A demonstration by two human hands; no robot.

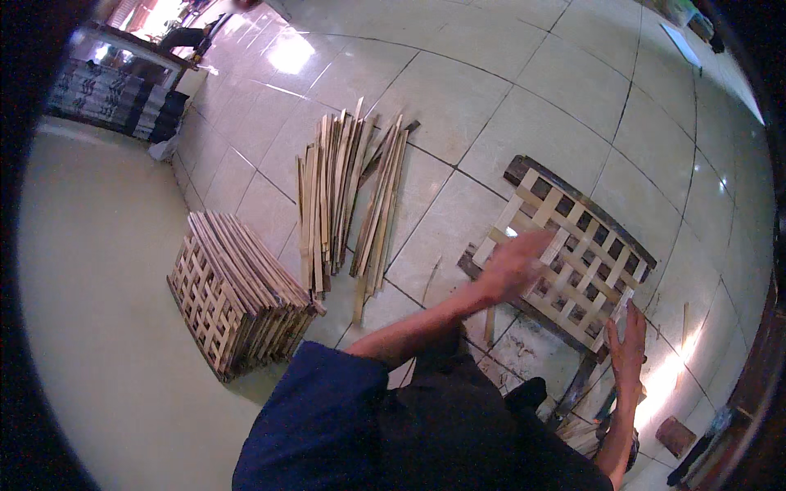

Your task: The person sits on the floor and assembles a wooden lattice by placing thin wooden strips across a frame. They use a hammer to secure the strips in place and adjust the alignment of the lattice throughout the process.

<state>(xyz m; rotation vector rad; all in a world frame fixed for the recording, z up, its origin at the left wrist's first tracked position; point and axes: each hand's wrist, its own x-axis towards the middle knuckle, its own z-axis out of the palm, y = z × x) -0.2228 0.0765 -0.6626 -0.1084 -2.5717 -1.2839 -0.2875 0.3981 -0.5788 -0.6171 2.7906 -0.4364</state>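
A lattice panel of woven pale bamboo strips [588,260] lies on the floor to my right, set between dark wooden bars [598,214]. My left hand [521,263] is over the panel's left part, and motion smears its fingers; whether it grips a strip does not show. At the panel's near right corner is my right hand [629,348], its fingers stretched out and apart against the edge. Two bundles of loose bamboo strips [332,192] lie on the tiles further left. Beside them stands a stack of woven lattice panels [246,295].
Tiled floor [475,98] spreads around the work, with scraps [520,352] near the panel's closest side. A brown cylindrical block [675,436] sits at the lower right. A pale wall or board [106,270] fills the left side. Dark cabinet-like furniture [115,90] stands at the far left.
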